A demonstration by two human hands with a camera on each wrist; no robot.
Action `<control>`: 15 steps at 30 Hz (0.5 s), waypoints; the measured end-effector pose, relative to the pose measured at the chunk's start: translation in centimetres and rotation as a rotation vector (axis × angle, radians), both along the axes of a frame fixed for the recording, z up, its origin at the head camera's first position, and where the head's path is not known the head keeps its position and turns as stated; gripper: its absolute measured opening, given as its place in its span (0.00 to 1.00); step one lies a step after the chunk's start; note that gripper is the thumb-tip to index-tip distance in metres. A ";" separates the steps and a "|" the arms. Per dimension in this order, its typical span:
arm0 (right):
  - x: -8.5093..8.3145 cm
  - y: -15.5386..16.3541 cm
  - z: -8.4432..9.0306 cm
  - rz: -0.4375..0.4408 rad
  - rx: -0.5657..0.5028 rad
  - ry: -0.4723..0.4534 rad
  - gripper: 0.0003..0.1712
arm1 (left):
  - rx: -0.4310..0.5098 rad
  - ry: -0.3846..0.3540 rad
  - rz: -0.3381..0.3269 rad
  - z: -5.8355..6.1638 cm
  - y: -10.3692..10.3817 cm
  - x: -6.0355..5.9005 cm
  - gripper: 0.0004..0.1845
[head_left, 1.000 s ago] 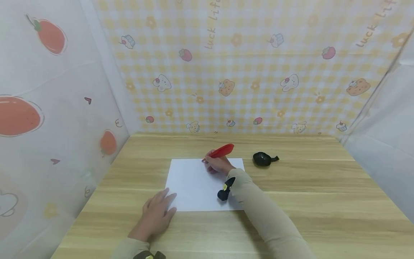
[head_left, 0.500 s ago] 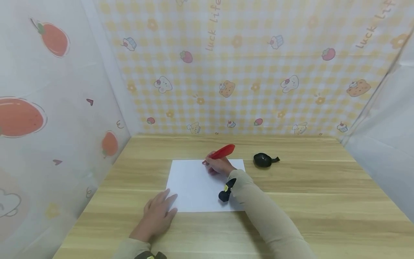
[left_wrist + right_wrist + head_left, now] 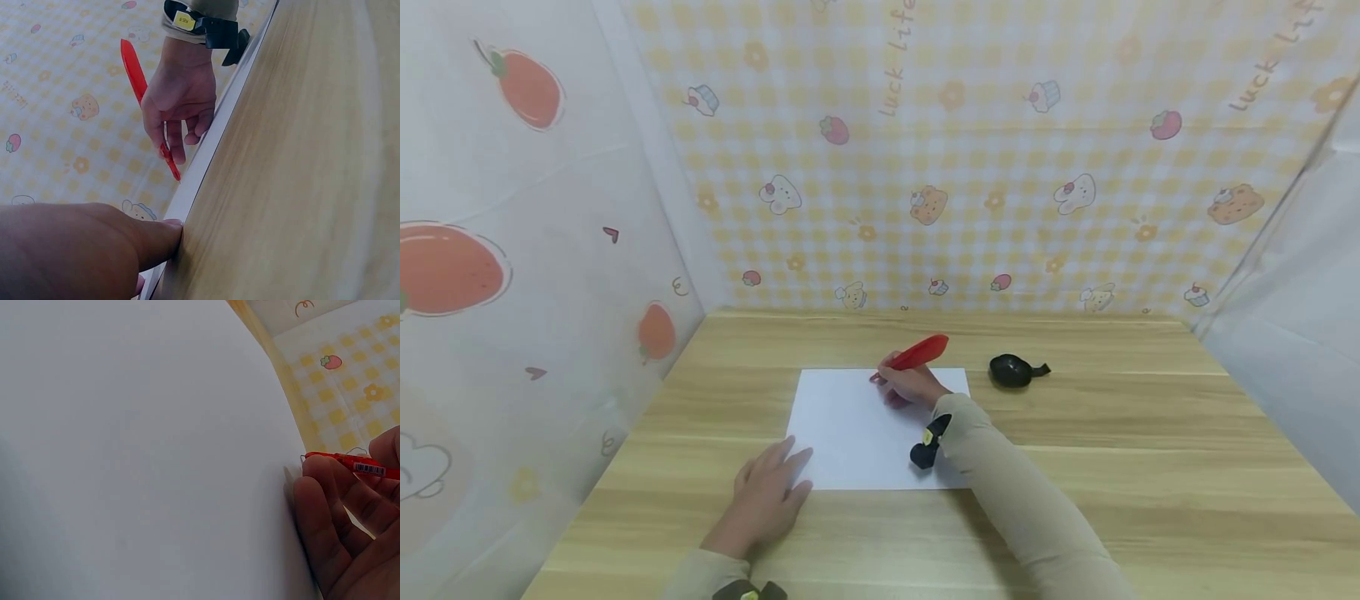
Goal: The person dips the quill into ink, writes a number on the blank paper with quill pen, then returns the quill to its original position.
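My right hand (image 3: 912,383) pinches a red pen (image 3: 919,352) with a wide, flattened upper end. The pen leans to the right, its tip at the upper middle of the white sheet of paper (image 3: 838,425). In the right wrist view, the pen's barrel (image 3: 369,469) bears a barcode label, and its thin tip is close to the paper. My left hand (image 3: 762,502) lies with extended fingers over the sheet's lower left edge. From the left wrist view, its thumb (image 3: 159,242) rests at the paper's edge. Any marks near the tip are too small to tell.
A glossy black rounded object (image 3: 1011,371) with a short stem lies right of the paper. The wooden tabletop (image 3: 1150,450) extends on both sides. A patterned cloth wall (image 3: 985,167) stands behind it, with pale sheets at left and right.
The whole head view has shifted very slightly. Both hands keep nearly the same places, and the pen stays near the same spot on the paper.
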State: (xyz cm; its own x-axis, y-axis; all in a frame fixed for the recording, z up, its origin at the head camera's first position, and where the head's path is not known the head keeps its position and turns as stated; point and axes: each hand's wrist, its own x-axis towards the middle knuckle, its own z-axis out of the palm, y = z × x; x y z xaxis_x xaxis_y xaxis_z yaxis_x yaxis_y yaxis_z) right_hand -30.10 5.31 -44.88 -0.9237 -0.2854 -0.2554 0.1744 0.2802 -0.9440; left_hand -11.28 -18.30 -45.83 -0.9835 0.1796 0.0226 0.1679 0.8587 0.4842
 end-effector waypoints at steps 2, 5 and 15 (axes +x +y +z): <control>0.0 0.0 0.0 0.002 0.004 -0.004 0.07 | -0.003 0.002 0.000 -0.1 0.0 0.0 0.24; 0.1 0.1 -0.1 0.007 0.014 0.002 0.07 | -0.004 0.007 -0.002 -0.2 0.0 -0.1 0.24; 0.0 0.2 -0.3 0.056 0.008 0.004 0.06 | 0.002 0.024 -0.005 -0.3 -0.1 -0.1 0.24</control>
State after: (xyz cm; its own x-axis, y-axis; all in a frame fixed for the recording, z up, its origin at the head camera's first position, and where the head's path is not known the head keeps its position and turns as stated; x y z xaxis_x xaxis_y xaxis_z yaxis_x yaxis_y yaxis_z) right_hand -30.07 5.55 -45.18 -0.9074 -0.3345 -0.2545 0.1549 0.2969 -0.9423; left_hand -11.41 -18.36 -46.17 -0.9817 0.1847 0.0460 0.1838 0.8568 0.4817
